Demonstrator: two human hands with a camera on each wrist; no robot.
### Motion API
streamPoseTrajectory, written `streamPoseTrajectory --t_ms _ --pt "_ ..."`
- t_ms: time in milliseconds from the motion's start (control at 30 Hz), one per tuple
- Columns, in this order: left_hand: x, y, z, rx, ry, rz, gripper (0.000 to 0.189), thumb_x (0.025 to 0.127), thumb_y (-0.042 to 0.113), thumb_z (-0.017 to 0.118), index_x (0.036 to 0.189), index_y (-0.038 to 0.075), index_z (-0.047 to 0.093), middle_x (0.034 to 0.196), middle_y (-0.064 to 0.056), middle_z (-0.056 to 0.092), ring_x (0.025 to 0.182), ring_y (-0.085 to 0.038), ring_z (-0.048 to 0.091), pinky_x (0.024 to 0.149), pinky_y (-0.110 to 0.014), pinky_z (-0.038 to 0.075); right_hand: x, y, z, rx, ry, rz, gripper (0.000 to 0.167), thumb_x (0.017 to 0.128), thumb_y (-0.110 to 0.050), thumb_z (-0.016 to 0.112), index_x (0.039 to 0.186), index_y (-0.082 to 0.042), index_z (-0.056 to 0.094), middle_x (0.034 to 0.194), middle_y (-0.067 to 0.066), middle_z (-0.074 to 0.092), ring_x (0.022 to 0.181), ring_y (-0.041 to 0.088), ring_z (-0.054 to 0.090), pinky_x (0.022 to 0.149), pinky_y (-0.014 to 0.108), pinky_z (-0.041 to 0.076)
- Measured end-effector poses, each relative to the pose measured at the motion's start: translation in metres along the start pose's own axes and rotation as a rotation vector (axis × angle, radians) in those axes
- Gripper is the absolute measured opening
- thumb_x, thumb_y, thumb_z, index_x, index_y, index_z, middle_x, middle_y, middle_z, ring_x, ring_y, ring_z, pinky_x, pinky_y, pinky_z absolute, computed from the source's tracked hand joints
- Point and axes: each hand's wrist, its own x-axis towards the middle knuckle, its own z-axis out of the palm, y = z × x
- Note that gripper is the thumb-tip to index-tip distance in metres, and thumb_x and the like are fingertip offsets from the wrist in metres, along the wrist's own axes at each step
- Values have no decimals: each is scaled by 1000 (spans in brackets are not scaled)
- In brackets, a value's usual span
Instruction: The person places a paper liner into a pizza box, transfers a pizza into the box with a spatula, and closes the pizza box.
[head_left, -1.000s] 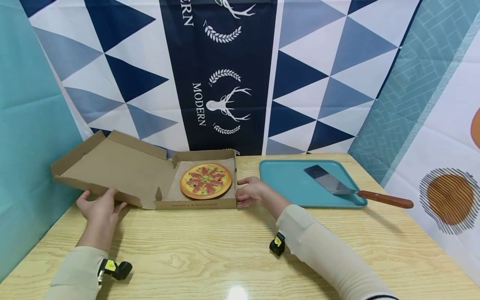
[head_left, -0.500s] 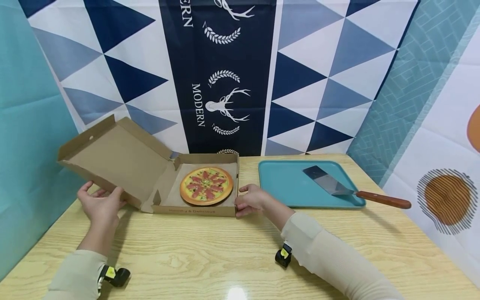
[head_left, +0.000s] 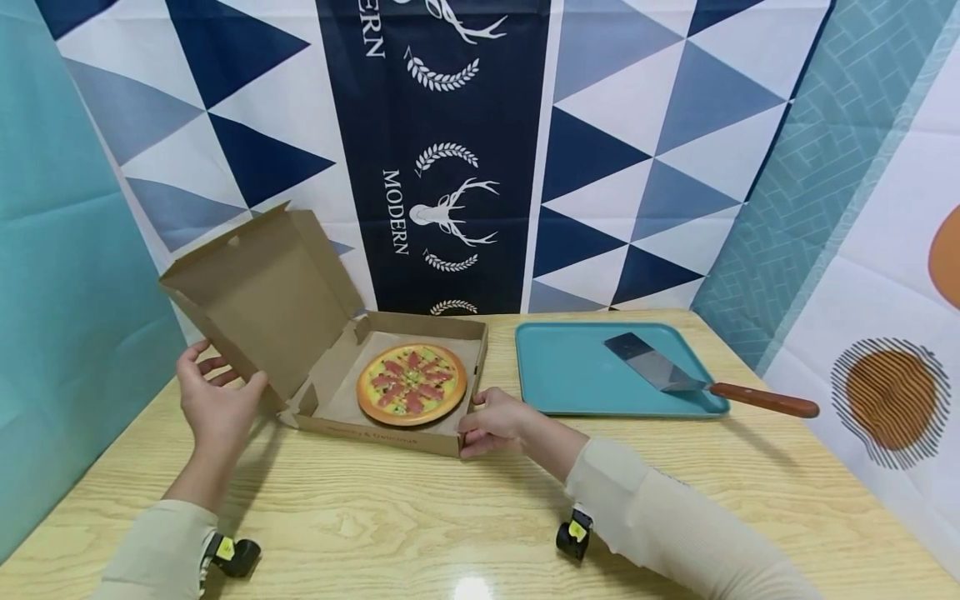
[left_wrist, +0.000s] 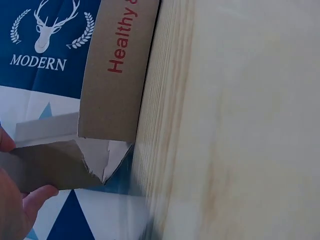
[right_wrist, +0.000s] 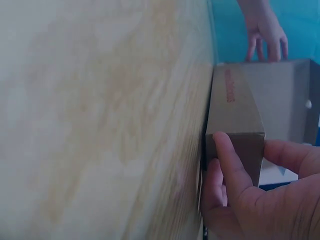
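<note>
A cardboard pizza box (head_left: 352,432) lies on the table with its lid (head_left: 262,292) raised steeply on the left. Inside its base sits a round pizza (head_left: 411,385) with red topping pieces. My left hand (head_left: 217,408) holds the lid's outer edge; in the left wrist view, thumb and finger pinch the lid's side flap (left_wrist: 50,165). At the box's front right corner my right hand (head_left: 495,423) grips the side wall. The right wrist view shows fingers (right_wrist: 232,165) on the outside of that corner and the thumb across the wall's edge.
A teal tray (head_left: 555,367) stands to the right of the box. Across it lies a wide metal spatula (head_left: 652,362), its wooden handle (head_left: 765,398) sticking out past the tray's right side. Patterned cloth (head_left: 592,167) hangs behind the table (head_left: 420,517).
My left hand has lifted the lid from low and slanting to steep. The box has turned slightly, its front right corner coming toward me together with my right hand.
</note>
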Motion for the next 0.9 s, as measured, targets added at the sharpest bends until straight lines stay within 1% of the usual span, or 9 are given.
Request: streamPoseTrajectory --t_ms 133,267,400,533,600,667,800,900 --pt "1 -1 1 11 -26 16 82 76 7 76 143 26 34 111 11 45 93 -7 54 62 -13 47 -6 4 7 9 7 -12 69 91 9 57 143 10 13 98 26 54 78 29 64 76 39 59" --pt "1 -2 1 -1 -52 25 82 77 6 76 144 27 33 114 10 44 100 -12 54 63 -13 48 -13 7 15 5 19 -19 68 91 8 57 142 10 12 94 24 52 68 24 61 76 38 59" --pt "2 -1 1 8 -71 72 80 77 5 75 143 25 34 114 9 45 102 -13 55 65 -13 48 -19 10 21 -3 42 -22 69 91 6 59 141 10 11 95 23 50 61 19 58 73 35 59" --pt "3 0 4 35 -85 127 79 77 4 75 143 24 36 112 9 47 101 -11 55 66 -13 48 -24 14 29 15 64 -37 70 91 8 58 142 11 9 102 25 47 63 19 53 73 34 59" --pt "4 0 5 41 -87 148 79 76 4 75 142 23 37 112 8 48 100 -9 56 66 -12 48 -26 15 33 29 71 -49 72 91 9 57 142 12 7 107 26 45 63 18 51 74 34 59" --pt "5 0 6 48 -92 163 79 75 4 76 142 23 37 112 7 49 99 -8 56 68 -12 47 -29 16 37 42 73 -58 73 91 9 56 143 13 4 111 28 44 65 19 51 74 34 59" --pt "6 1 8 62 -114 187 80 76 5 77 142 22 37 115 5 49 100 -8 55 70 -13 47 -32 16 43 72 74 -67 77 92 9 56 143 14 -1 114 28 41 73 22 52 76 35 59" --pt "7 2 9 80 -135 200 81 77 6 77 144 21 35 117 4 49 102 -11 55 70 -13 47 -33 17 42 88 71 -69 80 92 8 58 144 15 -3 120 32 38 84 29 58 78 37 58"
